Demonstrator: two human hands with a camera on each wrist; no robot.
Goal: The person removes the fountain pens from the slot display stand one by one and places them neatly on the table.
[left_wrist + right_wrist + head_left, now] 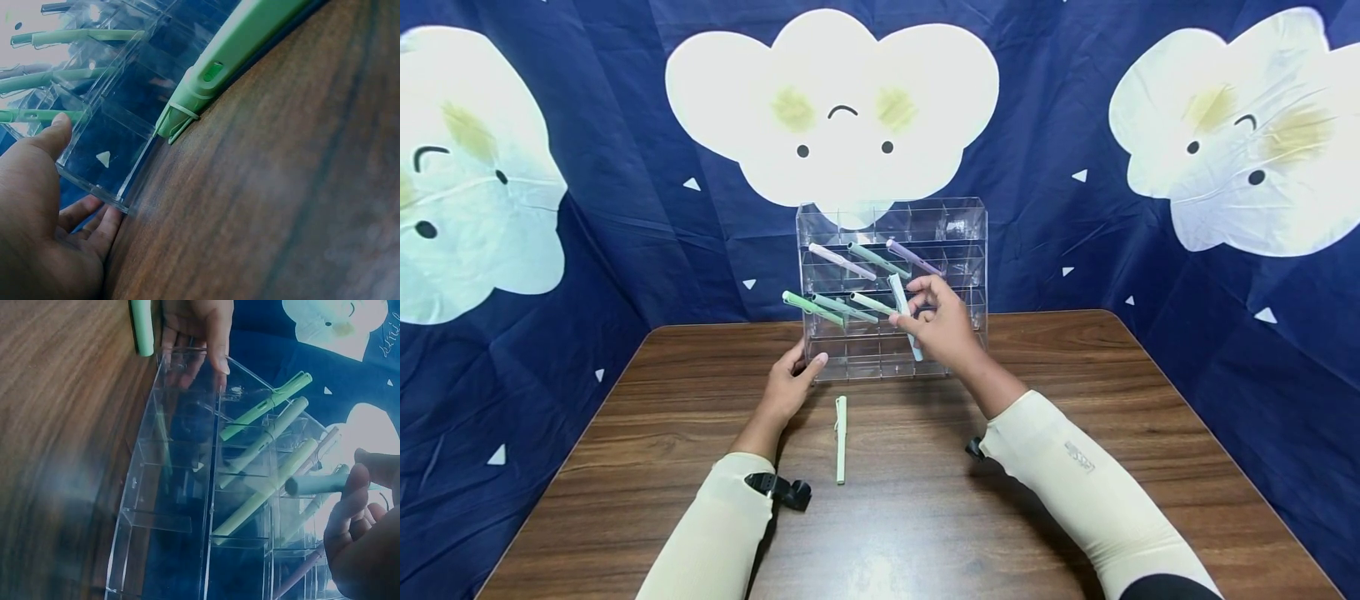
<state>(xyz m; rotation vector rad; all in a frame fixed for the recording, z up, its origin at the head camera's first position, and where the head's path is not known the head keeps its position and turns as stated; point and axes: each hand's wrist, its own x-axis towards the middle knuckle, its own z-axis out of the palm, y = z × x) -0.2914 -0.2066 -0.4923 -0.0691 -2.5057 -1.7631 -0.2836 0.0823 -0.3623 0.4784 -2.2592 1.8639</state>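
Observation:
A clear acrylic pen rack (880, 368) with rows of compartments stands at the back of the table. My left hand (787, 388) grips its lower left side, thumb in front and fingers around the edge. In front of the rack's third row from the top, my right hand (942, 323) pinches a pale blue pen (897, 287), held steeply tilted. The right wrist view shows that pen's rounded end (303, 485) beside the thumb. Left of it, a bright green pen (812, 307), a grey-green pen and a pale green pen lean in the same row.
One row higher lean a pale pink pen (841, 261), a teal pen (880, 260) and a purple pen (913, 256). A light green pen (841, 442) lies on the wooden table (925, 517) in front of the rack. Blue cloud-printed cloth (1045, 275) hangs behind.

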